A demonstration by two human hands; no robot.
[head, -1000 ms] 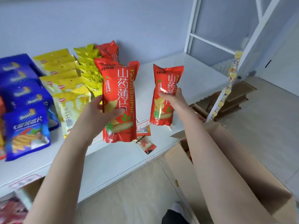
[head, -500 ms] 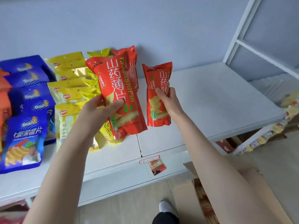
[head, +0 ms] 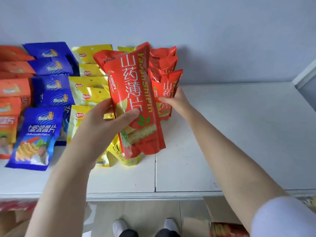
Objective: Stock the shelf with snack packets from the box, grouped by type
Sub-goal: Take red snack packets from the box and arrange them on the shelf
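My left hand (head: 102, 124) grips a tall red snack packet (head: 135, 93) with white characters, held tilted above the white shelf (head: 239, 134). My right hand (head: 177, 101) holds a second red packet (head: 164, 88) of the same kind, set against the row of red packets (head: 163, 56) at the back of the shelf. Only a corner of the cardboard box (head: 222, 224) shows at the bottom right, with red packets inside.
Left of the red row stand yellow packets (head: 89, 82), then blue packets (head: 42, 120), then orange ones (head: 12, 89) at the far left. The wall is right behind them. The shelf's right half is bare white surface. My shoes show below on the tiled floor.
Both hands moved toward the back of the shelf. The right hand's packet now sits against the row of red packets. The view tilted down and left, so the box dropped almost out of sight.
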